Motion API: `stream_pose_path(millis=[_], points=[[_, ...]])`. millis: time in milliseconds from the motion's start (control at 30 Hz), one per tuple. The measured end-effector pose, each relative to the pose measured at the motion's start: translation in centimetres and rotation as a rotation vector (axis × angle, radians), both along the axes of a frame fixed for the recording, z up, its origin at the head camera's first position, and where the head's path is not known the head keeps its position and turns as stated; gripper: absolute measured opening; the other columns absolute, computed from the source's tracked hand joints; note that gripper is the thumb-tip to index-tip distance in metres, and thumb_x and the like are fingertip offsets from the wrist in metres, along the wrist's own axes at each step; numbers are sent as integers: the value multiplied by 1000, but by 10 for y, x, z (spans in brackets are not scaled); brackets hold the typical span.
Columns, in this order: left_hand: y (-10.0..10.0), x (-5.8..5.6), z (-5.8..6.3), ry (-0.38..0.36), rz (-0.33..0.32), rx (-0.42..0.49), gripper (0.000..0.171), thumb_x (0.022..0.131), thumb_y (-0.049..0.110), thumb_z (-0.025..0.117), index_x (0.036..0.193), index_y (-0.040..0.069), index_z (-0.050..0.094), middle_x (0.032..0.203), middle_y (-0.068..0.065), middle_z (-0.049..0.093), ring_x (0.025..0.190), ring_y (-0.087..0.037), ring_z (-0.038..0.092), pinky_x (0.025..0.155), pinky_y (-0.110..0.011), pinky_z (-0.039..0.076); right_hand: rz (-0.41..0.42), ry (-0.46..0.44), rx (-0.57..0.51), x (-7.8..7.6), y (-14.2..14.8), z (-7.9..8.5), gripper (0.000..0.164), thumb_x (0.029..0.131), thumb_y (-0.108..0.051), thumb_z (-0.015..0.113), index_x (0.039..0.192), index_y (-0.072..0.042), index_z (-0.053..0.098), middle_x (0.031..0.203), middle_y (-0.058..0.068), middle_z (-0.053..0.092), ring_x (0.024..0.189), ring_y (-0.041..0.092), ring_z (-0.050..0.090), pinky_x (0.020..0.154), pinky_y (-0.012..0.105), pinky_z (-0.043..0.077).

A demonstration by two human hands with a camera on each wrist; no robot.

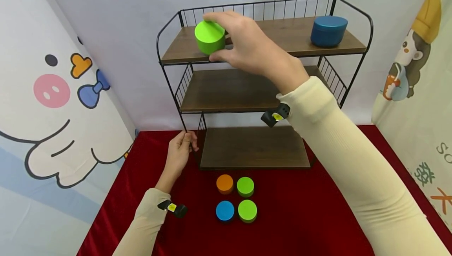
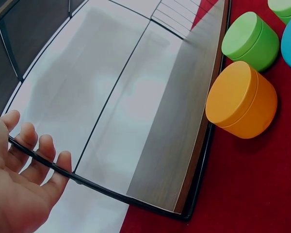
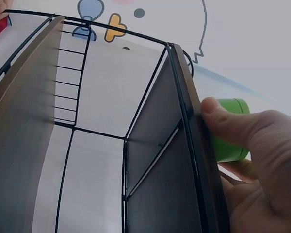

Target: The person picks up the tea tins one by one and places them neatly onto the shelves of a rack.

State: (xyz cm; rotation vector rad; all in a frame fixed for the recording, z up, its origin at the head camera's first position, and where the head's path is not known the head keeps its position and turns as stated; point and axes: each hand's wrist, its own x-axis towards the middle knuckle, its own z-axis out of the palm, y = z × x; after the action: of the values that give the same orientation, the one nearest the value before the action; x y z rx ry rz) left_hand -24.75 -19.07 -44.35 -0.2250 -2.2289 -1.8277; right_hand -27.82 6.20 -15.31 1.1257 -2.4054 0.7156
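Observation:
A green round tin (image 1: 210, 38) is gripped between the thumb and fingers of my right hand (image 1: 247, 42), over the left part of the top shelf (image 1: 275, 32). In the right wrist view the same green tin (image 3: 233, 128) appears beside the top board's front edge, with the thumb across it. Low on the left, my left hand (image 1: 179, 150) holds the rack's thin black front post; in the left wrist view its fingers (image 2: 46, 145) curl round that post (image 2: 106, 190).
A blue tin (image 1: 328, 32) stands on the top shelf's right. On the red cloth (image 1: 300, 209) before the rack sit an orange tin (image 1: 225, 184), a blue round tin (image 1: 225, 211) and two green tins (image 1: 245, 187). Middle (image 1: 229, 91) and bottom shelves (image 1: 254, 146) lie below.

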Motion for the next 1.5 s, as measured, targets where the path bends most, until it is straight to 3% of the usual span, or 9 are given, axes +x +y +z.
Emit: stream_pose_path(millis=[233, 1100, 1167, 1333, 1500], points=[[-1, -1, -1, 5, 2, 13, 42, 111, 29, 40, 100, -7, 60, 80, -14, 54, 69, -15, 60, 69, -23, 59, -39, -95, 37, 0, -4, 6, 67, 92, -19, 80, 149, -5, 47, 144, 11, 55, 128, 22, 53, 111, 31, 46], [0, -3, -2, 9, 10, 4, 42, 110, 26, 40, 100, -10, 60, 79, -14, 55, 69, -14, 60, 69, -24, 57, -121, -241, 100, -1, -8, 14, 55, 98, -25, 73, 144, -7, 49, 121, 7, 59, 107, 20, 54, 95, 32, 48], [0, -3, -2, 8, 11, 0, 42, 111, 26, 40, 101, -10, 60, 79, -13, 55, 69, -14, 60, 69, -25, 58, -134, -249, 108, 0, -7, 14, 59, 98, -27, 73, 147, -7, 46, 124, 8, 59, 109, 21, 55, 97, 32, 49], [-1, -4, -2, 11, 13, -4, 41, 111, 25, 41, 101, -10, 60, 78, -11, 55, 69, -14, 60, 70, -26, 58, -158, -264, 94, 4, -3, 13, 80, 97, -31, 73, 160, -9, 29, 150, 10, 51, 131, 24, 56, 110, 34, 49], [0, -4, -2, 15, 10, -2, 42, 110, 26, 40, 100, -9, 60, 77, -10, 55, 68, -13, 60, 68, -24, 57, -150, -174, 41, 16, 7, 5, 84, 98, -34, 72, 163, -10, 24, 165, 8, 34, 144, 26, 45, 118, 37, 42]])
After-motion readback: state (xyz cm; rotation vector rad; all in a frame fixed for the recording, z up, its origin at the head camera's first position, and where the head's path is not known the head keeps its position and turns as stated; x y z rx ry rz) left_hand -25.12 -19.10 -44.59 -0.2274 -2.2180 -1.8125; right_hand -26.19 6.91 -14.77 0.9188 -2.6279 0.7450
